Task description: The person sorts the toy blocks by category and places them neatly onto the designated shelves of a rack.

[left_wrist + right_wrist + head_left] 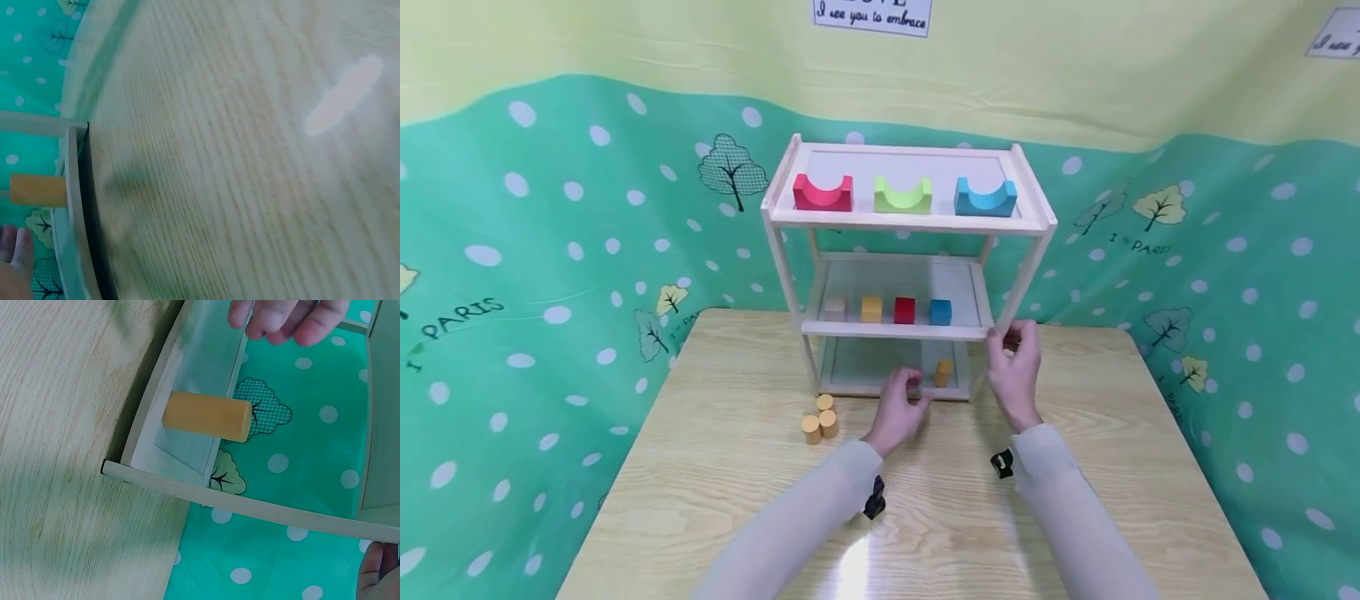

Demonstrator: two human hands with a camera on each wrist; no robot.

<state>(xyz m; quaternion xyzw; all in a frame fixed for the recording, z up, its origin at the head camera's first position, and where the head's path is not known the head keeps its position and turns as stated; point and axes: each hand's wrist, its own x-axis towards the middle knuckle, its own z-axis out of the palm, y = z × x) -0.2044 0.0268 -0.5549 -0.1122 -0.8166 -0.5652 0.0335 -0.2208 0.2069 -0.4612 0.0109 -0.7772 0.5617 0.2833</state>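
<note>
A small white rack (898, 332) with three levels stands at the back of the table. On its bottom shelf an orange wooden cylinder (943, 373) stands upright near the right end. My left hand (900, 410) is just left of that cylinder (206, 415), apart from it, with fingers loosely bent around nothing. At the rack's right post, level with the middle shelf, my right hand (1015, 371) pinches the wood between thumb and fingers; part of this grip is hidden. Three more wooden cylinders (811, 429) stand together on the table, left of my left hand.
Red (823, 198), green (902, 200) and blue (985, 202) arch blocks line the top shelf. Several cubes, among them a red cube (905, 311), sit along the middle shelf. A patterned cloth (550, 250) hangs behind and beside the wooden table (700, 500).
</note>
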